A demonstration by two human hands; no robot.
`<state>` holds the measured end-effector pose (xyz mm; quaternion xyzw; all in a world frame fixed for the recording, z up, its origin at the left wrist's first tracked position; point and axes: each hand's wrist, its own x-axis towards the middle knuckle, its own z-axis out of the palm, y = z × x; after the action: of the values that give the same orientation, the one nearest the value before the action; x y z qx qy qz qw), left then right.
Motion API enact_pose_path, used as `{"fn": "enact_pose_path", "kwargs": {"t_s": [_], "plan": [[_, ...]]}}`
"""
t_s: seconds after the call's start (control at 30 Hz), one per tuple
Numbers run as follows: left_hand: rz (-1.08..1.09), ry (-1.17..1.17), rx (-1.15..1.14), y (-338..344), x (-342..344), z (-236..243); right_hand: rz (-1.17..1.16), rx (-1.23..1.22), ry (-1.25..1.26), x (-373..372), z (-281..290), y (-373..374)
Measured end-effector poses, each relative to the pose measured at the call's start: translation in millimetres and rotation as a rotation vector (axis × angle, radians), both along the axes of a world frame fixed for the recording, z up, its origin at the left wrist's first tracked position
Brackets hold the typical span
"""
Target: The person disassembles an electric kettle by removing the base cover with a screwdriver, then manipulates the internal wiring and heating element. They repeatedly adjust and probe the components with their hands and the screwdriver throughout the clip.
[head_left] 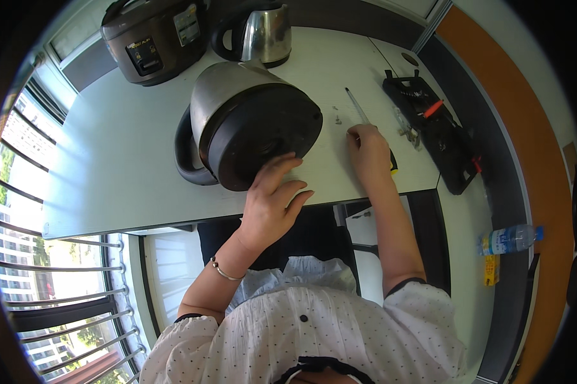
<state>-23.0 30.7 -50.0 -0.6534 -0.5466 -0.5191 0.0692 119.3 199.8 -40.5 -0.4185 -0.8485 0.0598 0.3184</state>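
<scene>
A steel kettle with a black base [266,125] lies tipped on the white desk, its underside facing up and its black handle at the left. My left hand [274,198] has its fingers apart, the fingertips touching the lower edge of that base. To the right, my right hand [368,153] is closed over a long screwdriver [356,102], whose black and yellow handle shows partly beside it. A few small screws [338,119] lie between the kettle and the screwdriver.
A rice cooker [149,45] and another steel kettle [266,35] stand at the back. An open black tool case [447,160] with red-handled tools and small loose parts lie at the right. A water bottle [509,240] lies lower right. A barred window is at the left.
</scene>
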Motion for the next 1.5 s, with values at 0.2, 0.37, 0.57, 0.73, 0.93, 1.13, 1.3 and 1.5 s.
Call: {"fn": "enact_pose_path", "kwargs": {"t_s": [0.2,0.37,0.57,0.73,0.93,1.13,1.3,1.5], "plan": [[-0.025,-0.010,0.007,-1.5,-3.2,1.2,0.054,0.124,0.022,-3.0,-2.6,-10.0],[-0.038,-0.002,0.016,-2.7,-4.3,0.4,0.083,0.153,-0.046,-8.7,-3.3,-4.4],[-0.058,-0.013,0.009,-3.0,-5.3,0.1,0.040,0.143,-0.104,-8.9,-4.4,3.7],[-0.089,-0.008,-0.018,-5.9,-8.1,-2.9,0.549,-0.324,0.522,-9.7,25.5,-38.5],[-0.180,-0.013,-0.075,-13.3,-12.2,3.4,0.694,-0.497,0.692,-46.3,22.0,-55.6],[-0.189,-0.016,0.084,-45.0,-28.8,6.9,0.600,-0.759,0.774,-53.1,18.0,-51.6],[0.306,-0.012,0.302,-74.7,-50.1,20.6,0.591,-0.717,0.825,-42.6,6.2,-53.8],[0.504,0.040,-0.056,-75.1,-75.9,22.8,0.609,-0.739,0.913,-26.3,-12.3,-52.4]]}}
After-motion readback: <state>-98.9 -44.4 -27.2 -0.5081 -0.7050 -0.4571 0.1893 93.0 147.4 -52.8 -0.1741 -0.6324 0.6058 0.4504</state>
